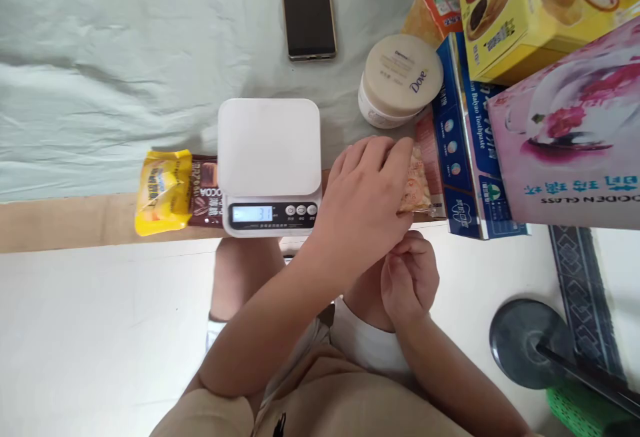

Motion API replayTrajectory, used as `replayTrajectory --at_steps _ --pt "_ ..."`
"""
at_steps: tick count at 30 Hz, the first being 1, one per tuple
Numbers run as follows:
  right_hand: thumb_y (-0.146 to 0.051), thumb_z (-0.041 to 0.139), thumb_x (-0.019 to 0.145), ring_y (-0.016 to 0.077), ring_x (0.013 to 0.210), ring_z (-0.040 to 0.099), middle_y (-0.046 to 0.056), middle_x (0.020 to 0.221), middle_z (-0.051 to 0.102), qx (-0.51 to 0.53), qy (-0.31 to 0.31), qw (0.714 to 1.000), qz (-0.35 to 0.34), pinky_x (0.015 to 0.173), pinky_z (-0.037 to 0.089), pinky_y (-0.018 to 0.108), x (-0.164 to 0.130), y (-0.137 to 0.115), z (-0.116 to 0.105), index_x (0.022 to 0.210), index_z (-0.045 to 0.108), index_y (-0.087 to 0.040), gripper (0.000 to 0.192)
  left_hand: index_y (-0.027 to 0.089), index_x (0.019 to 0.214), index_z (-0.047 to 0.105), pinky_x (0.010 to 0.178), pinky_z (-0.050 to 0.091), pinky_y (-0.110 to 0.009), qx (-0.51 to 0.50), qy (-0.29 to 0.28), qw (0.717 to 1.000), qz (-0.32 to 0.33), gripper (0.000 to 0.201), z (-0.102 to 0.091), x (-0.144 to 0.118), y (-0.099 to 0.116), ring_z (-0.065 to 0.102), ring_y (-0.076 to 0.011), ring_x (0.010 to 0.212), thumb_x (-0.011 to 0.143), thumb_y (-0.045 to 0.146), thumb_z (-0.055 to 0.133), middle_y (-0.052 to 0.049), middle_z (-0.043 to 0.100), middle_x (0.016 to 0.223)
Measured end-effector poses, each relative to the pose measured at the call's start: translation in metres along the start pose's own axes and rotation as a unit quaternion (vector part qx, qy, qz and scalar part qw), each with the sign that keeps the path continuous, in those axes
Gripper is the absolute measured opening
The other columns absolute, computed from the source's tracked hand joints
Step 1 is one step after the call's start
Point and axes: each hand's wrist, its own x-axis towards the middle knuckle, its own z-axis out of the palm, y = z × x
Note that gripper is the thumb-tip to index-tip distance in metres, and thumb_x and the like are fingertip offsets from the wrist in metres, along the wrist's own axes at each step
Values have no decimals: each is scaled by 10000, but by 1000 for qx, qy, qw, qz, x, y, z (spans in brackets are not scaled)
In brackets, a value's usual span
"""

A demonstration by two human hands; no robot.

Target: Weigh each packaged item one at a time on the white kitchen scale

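Knees and beige shorts nearest the camera, person seated at the edge of a surface draped in pale grey-green cloth, so likely a bed, wooden rail along its front.

Right hand [407,277] sits just below the edge, fingers curled together; whether they pinch the packet's lower corner cannot be told, the left hand covers the contact.

Left hand [367,197] reaches across above it, fingers closed down over a small clear-and-orange snack packet [416,187]. Packet lies at the bed edge, just right of the scale, touching or tight against the blue toothpaste box [463,157].

White square digital kitchen scale [269,157]: platform bare, display lit, digits look like 31 but too small to trust.

Left of the scale, touching it: brown cocoa wafer bar [205,194], then yellow crinkled snack bag [163,190].

Further back: round cream-lidded Dove jar [400,80], pink floral glassware box [570,137], yellow cake carton [540,10], orange carton [433,10] behind the jar. Black smartphone [308,10] face up, well apart from everything.

Judgement: step in hand looks like taking hold of the packet beside the scale. Next move calls for a clean lift clear of the toothpaste box and a centred set-down on the platform, hands off before reading. Nonzero display with a bare platform suggests a re-zero first.
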Motion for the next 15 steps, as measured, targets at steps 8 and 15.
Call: replayTrajectory --at_steps 8,15 --pt "-237 558 982 173 793 612 1 886 566 58 47 992 -104 723 513 363 20 -29 19 962 581 -247 32 215 1417 569 1266 445 -544 58 20 997 -42 638 -81 -55 -35 599 -356 1418 814 169 770 -131 667 1446" --pt "-226 659 909 178 856 641 -6 899 681 -35 -47 985 -165 801 512 370 94 -60 67 974 673 -237 67 222 1411 592 1384 196 -714 77 -3 991 -113 810 -126 -43 -92 531 -419 1526 666 137 899 -131 656 1501"
